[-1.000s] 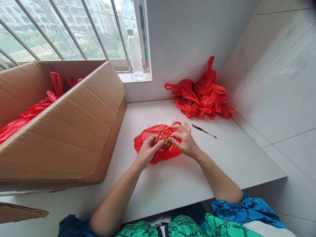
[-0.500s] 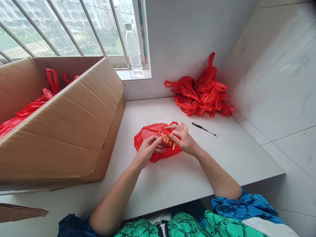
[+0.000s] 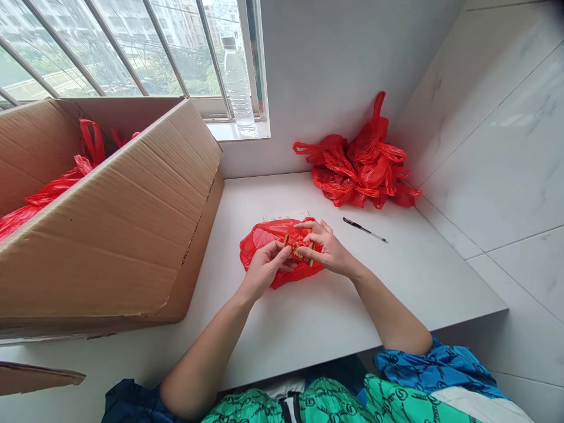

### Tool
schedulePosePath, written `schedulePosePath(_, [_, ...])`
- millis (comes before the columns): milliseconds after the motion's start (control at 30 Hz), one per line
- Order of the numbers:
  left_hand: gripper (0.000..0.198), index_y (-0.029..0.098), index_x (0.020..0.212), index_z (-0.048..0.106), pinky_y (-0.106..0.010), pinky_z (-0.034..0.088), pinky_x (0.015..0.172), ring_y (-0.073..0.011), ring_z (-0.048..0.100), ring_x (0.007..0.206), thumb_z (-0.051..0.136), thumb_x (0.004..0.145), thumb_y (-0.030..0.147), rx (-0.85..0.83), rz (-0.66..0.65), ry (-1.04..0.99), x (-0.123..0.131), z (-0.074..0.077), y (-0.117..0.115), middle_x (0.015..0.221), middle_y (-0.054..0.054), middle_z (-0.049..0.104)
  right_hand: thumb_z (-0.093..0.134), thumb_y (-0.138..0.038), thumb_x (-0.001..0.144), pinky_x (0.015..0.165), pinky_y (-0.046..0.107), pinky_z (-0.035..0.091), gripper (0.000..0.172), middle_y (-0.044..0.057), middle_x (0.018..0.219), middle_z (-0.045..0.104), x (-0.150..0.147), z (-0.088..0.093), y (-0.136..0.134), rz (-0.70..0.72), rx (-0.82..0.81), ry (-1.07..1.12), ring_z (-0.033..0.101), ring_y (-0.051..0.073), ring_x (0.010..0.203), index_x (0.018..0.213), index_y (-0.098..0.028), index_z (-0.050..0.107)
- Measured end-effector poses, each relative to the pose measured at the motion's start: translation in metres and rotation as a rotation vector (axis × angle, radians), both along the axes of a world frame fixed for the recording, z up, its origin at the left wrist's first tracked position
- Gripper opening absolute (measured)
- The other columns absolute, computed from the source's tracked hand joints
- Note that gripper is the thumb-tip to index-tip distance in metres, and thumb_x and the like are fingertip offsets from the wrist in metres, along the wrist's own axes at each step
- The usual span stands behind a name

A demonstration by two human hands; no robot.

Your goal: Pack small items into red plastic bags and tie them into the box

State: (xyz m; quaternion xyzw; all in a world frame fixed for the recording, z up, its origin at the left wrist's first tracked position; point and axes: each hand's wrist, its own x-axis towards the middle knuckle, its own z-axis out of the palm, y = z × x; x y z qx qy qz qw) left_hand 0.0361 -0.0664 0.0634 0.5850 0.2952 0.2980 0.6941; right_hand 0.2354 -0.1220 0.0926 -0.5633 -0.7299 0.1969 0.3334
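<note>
A small red packet with gold print and gold ends (image 3: 299, 249) is held between both hands, above a red plastic bag (image 3: 253, 242) lying on the white table. My left hand (image 3: 267, 262) pinches its left end between thumb and fingers. My right hand (image 3: 328, 249) grips the right part, thumb on the near face and fingers curved over the top. The fingers partly cover the packet, and what lies inside the bag is hidden.
A heap of red plastic bags (image 3: 361, 167) lies against the wall. A black pen (image 3: 365, 230) rests on the white table (image 3: 308, 335). At left stands a tall cardboard box (image 3: 110, 235) holding red bags. A water bottle (image 3: 238, 88) stands on the windowsill.
The packet has turned slightly in my hands, and the right thumb has shifted left across its face. The bag, pen and heap stay put.
</note>
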Motion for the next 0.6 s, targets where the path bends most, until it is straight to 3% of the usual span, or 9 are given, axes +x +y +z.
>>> schedulePosePath(133, [0.033,0.022,0.104,0.067,-0.030,0.053,0.077,-0.0194,0.069,0.088,0.048,0.098,0.048,0.417,0.128,0.275,-0.004,-0.003,0.004,0.099,-0.003,0.072,0.059,-0.044,0.094,0.119,0.065,0.002,0.023,0.006,0.136,0.058,0.008,-0.005,0.003,-0.146,0.169,-0.233,0.051,0.027,0.128,0.084,-0.023,0.062])
schedulePosePath(200, [0.029,0.024,0.106,0.068,-0.029,0.050,0.071,-0.0189,0.068,0.085,0.046,0.099,0.042,0.654,0.206,0.494,-0.006,-0.006,0.007,0.100,-0.002,0.072,0.062,-0.041,0.092,0.119,0.066,0.000,0.020,0.007,0.133,0.061,0.012,-0.010,0.005,-0.257,0.275,-0.386,0.053,0.028,0.125,0.084,-0.023,0.064])
schedulePosePath(267, [0.024,0.025,0.104,0.069,-0.028,0.046,0.064,-0.0174,0.066,0.078,0.048,0.098,0.036,0.790,0.206,0.657,-0.008,-0.009,0.008,0.103,0.000,0.072,0.064,-0.039,0.091,0.119,0.067,0.001,0.018,0.008,0.133,0.061,0.016,-0.014,0.007,-0.337,0.330,-0.511,0.053,0.029,0.123,0.084,-0.023,0.065])
schedulePosePath(367, [0.023,0.028,0.113,0.066,-0.027,0.040,0.055,-0.0163,0.064,0.071,0.055,0.093,0.034,0.889,0.173,0.827,-0.008,-0.014,0.008,0.112,-0.001,0.067,0.063,-0.036,0.091,0.118,0.069,0.006,0.014,0.009,0.136,0.059,0.016,-0.019,0.009,-0.396,0.337,-0.623,0.053,0.031,0.122,0.088,-0.022,0.067])
schedulePosePath(467, [0.038,0.028,0.126,0.058,-0.028,0.038,0.052,-0.0175,0.063,0.071,0.061,0.089,0.037,0.923,0.153,0.930,-0.008,-0.016,0.007,0.122,-0.005,0.060,0.062,-0.033,0.091,0.116,0.070,0.010,0.013,0.010,0.138,0.058,0.013,-0.022,0.009,-0.412,0.326,-0.672,0.053,0.032,0.121,0.094,-0.022,0.068])
schedulePosePath(600, [0.030,0.028,0.116,0.058,-0.027,0.041,0.058,-0.0183,0.063,0.079,0.062,0.087,0.032,0.831,0.093,0.839,-0.009,-0.012,0.008,0.116,-0.002,0.062,0.059,-0.023,0.091,0.116,0.069,0.012,0.013,0.010,0.140,0.056,0.010,-0.023,0.008,-0.432,0.317,-0.674,0.052,0.031,0.122,0.101,-0.023,0.066])
